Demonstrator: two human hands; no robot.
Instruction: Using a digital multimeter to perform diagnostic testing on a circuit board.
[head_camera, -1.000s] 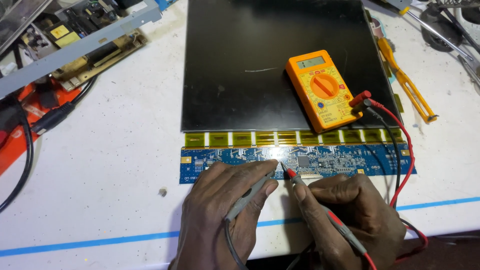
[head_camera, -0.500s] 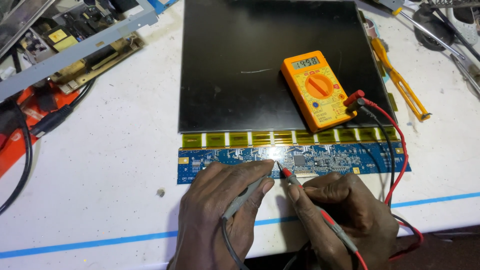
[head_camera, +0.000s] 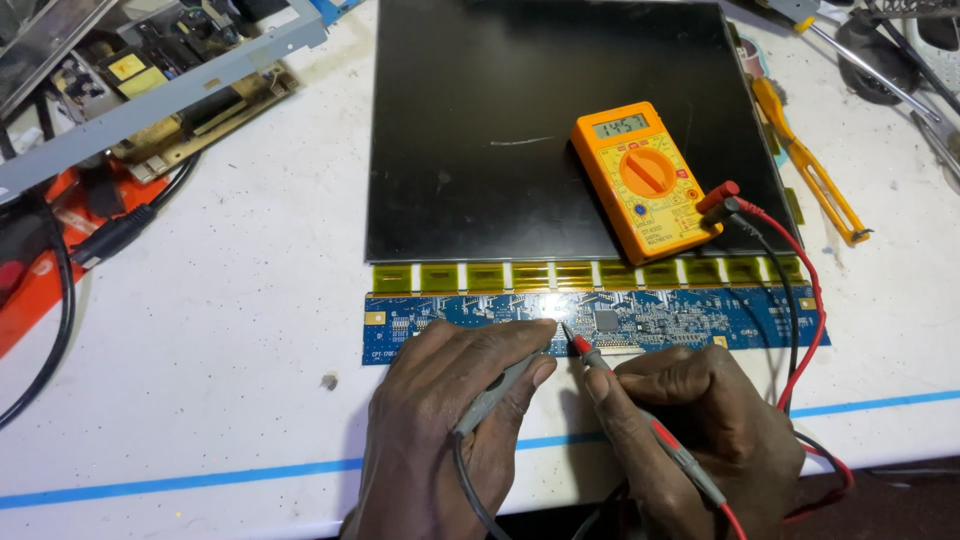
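- Your left hand (head_camera: 455, 420) pinches a grey-black probe (head_camera: 495, 392) like a pen, between thumb and fingers, with its tip hidden under your fingertips at the blue circuit board (head_camera: 680, 318).
- Your right hand (head_camera: 700, 440) pinches a red probe (head_camera: 640, 420) the same way; its metal tip touches the board just left of a dark chip near the middle.
- The two probe tips sit close together on the board's lower edge.
- The narrow blue board lies flat on the white table (head_camera: 230, 330), right in front of your hands, joined by a row of yellow-gold ribbon tabs (head_camera: 560, 274) to a large black display panel (head_camera: 520, 120) behind it.
- An orange digital multimeter (head_camera: 645, 187) rests tilted on the panel's right side, its screen lit with digits.
- Red and black leads (head_camera: 805, 300) run from the meter's lower right corner, curving down the right side towards your hands.
- Yellow-handled tweezers (head_camera: 810, 175) lie to the right of the panel.
- A stripe of blue tape (head_camera: 200, 482) crosses the table near you.
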